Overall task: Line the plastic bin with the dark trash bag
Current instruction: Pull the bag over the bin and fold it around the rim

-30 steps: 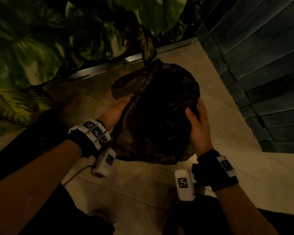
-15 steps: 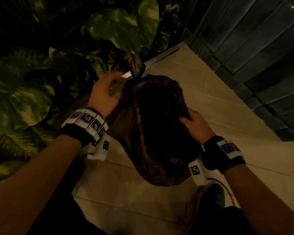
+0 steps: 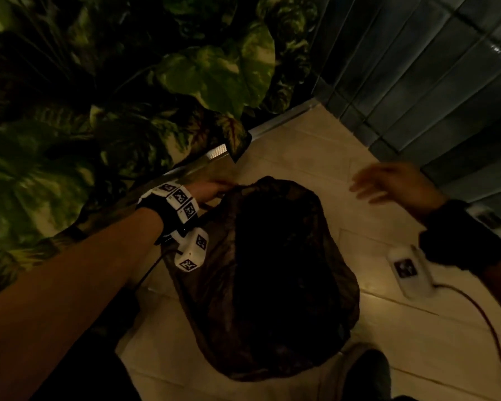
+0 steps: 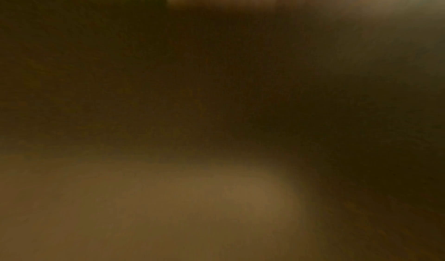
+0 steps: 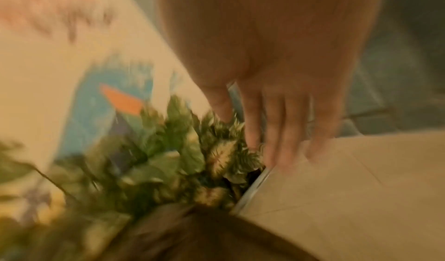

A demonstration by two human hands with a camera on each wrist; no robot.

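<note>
The dark trash bag [image 3: 272,279] hangs over the tiled floor in the middle of the head view, wide and puffed out. My left hand [image 3: 211,188] grips its top edge at the far left corner, with the fingers mostly hidden behind the plastic. My right hand [image 3: 388,183] is off the bag, up and to the right of it, blurred, with its fingers spread. In the right wrist view the right hand's fingers [image 5: 277,132] are straight and hold nothing, and the bag [image 5: 204,236] shows as a dark mass below. I cannot make out any plastic bin. The left wrist view is only a dark blur.
Large leafy plants [image 3: 156,96] fill the left and far side behind a metal floor strip [image 3: 272,125]. A blue-grey slatted wall [image 3: 431,82] runs along the right. Beige floor tiles [image 3: 402,328] lie around the bag. A dark shoe [image 3: 368,371] is at the bottom.
My right hand has let go of the bag's right side and swung out to the right. The left hand has moved to the bag's top edge, and the bag now hangs lower.
</note>
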